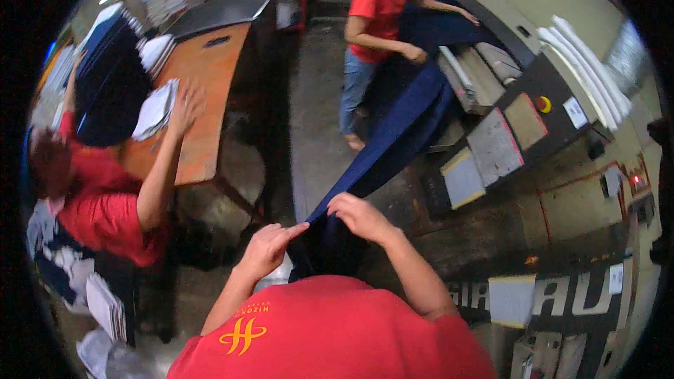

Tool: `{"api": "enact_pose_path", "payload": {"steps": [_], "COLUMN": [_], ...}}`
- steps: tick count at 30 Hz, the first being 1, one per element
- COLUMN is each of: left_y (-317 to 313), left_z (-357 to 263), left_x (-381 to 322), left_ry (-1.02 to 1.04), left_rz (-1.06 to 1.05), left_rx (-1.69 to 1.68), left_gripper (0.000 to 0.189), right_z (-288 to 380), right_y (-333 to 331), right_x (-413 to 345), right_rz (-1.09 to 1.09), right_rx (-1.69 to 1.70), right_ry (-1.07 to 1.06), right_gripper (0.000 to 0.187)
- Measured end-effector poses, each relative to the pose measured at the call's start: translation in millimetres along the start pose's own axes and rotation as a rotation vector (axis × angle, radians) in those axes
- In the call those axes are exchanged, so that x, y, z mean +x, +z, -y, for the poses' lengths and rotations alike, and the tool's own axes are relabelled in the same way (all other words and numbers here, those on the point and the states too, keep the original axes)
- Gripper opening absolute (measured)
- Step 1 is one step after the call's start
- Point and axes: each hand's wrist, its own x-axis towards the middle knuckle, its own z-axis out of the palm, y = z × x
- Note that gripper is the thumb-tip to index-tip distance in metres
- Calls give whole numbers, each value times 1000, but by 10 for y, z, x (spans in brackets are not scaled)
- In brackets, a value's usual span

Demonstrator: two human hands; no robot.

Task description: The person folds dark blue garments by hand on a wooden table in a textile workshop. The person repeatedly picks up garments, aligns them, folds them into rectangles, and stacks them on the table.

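A long navy cloth [392,126] stretches in a slanting band from my hands to a large machine at the upper right. My left hand [267,246] pinches the near corner of the cloth between thumb and forefinger. Just to the right, my right hand [360,216] grips the same cloth along its edge, fingers bent over it. Below my hands, part of the cloth hangs down in dark folds before my red shirt. At the far end, a co-worker in a red shirt [368,5] has both hands at the cloth.
A wooden-topped table [205,110] at the left bears folded white cloths [156,110] and a tall navy stack [113,79]. Another co-worker [113,205] leans over it. The machine [558,95] on the right carries a red emergency-stop button [542,105] and white rolled cloths [584,71].
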Motion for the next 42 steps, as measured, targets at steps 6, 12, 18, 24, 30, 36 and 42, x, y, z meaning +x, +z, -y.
{"api": "enact_pose_path", "payload": {"steps": [6,12,18,24,30,36,42], "left_y": [-752,-1438,-1462,-1081,-747,-368,268], "left_z": [-433,-1354,-2672,-3486,-4203,-4721,-4148], "left_x": [-941,-2314,-2989,-2855,-2567,-2576,-2853], "left_ry": [-310,-575,-926,-1044,-1085,-857,-532], "left_rz": [-234,-873,-1129,-1243,-1194,-1145,-1864], "left_rx": [140,423,1025,905,991,940,-242], "left_gripper": [58,50,53,46,42,47,25], "right_z": [-373,-706,-834,-819,-932,-699,1724], "right_y": [79,-101,-105,193,347,478,1825], "right_x": [129,310,396,442,473,740,285], "right_rz": [-13,-122,-98,-99,-229,-561,485], "right_rx": [-18,-9,62,135,124,142,452], "right_ry": [0,-20,-102,-198,-265,-237,-739], "right_gripper": [12,12,11,13,23,21,23]}}
